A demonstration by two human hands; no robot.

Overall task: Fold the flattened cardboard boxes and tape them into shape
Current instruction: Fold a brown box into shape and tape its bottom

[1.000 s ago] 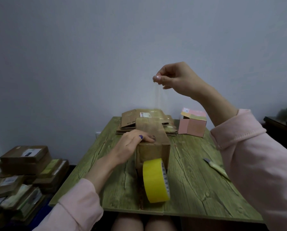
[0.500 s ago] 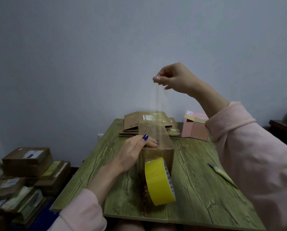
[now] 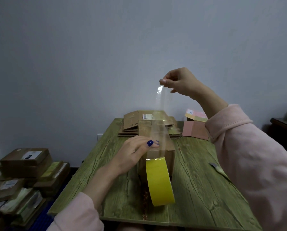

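L hand (image 3: 132,154) is pressing straight fingers (image 3: 150,143) on box (image 3: 170,147), mid-worktop (image 3: 206,189), prob. to steady it & anchor tape (image 3: 159,114); R hand (image 3: 181,82) is pinching tape end high, pulling it taut w/o sticking early.

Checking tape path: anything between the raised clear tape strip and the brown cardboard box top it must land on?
Nothing visible. The right hand pinches the clear tape strip above the brown cardboard box; the left hand presses the top's near edge, fingertips at the strip's left side, not clearly beneath it.
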